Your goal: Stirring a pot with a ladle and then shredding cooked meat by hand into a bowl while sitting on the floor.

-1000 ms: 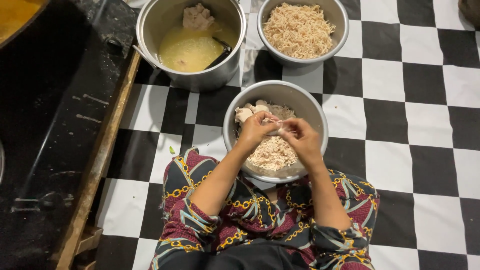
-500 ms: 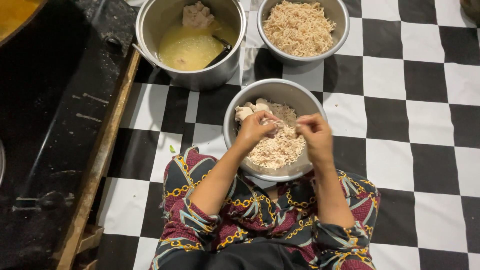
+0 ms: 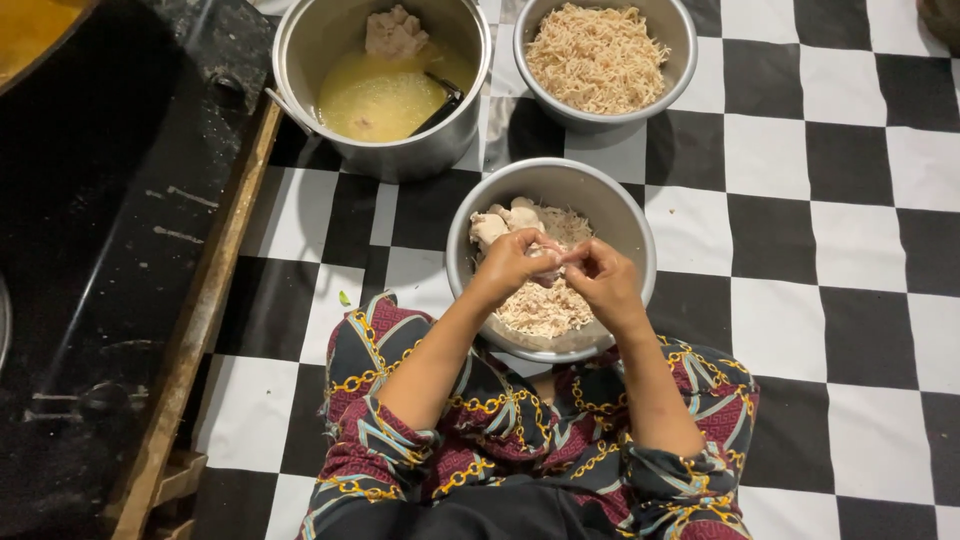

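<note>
Hands together over steel bowl (image 3: 625,215) of shredded chicken (image 3: 545,305): left hand (image 3: 512,262) and right hand (image 3: 602,280) both pinching one small meat piece (image 3: 547,258), fingertips touching.

hands (image 3: 560,270) shredding chicken (image 3: 545,305), steel bowl (image 3: 620,215)

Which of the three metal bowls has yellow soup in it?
The pot at the top left, beside the black surface, holds yellow broth. The other two bowls hold only shredded meat.
</note>
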